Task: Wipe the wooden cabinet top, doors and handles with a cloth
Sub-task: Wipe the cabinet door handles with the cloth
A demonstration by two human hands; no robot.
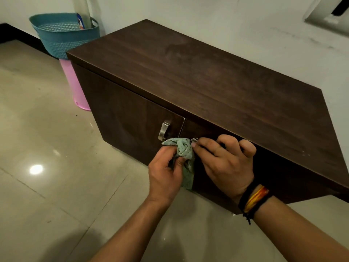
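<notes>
A dark wooden cabinet (pixel 198 72) stands against the wall, its two doors closed. The left door (pixel 122 114) carries a silver handle (pixel 164 130). My left hand (pixel 164 174) grips a bunched pale green cloth (pixel 182 148) in front of the seam between the doors. The cloth covers most of the right door's handle (pixel 194 140), of which only a small silver bit shows. My right hand (pixel 224 157) lies against the right door (pixel 273 171), thumb and forefinger pinching that handle next to the cloth. A striped band is on the right wrist.
A teal woven basket (pixel 62 35) sits on a pink stool (pixel 75 86) just left of the cabinet. Glossy beige floor tiles (pixel 47 148) spread out in front. A white wall (pixel 245 25) runs behind the cabinet.
</notes>
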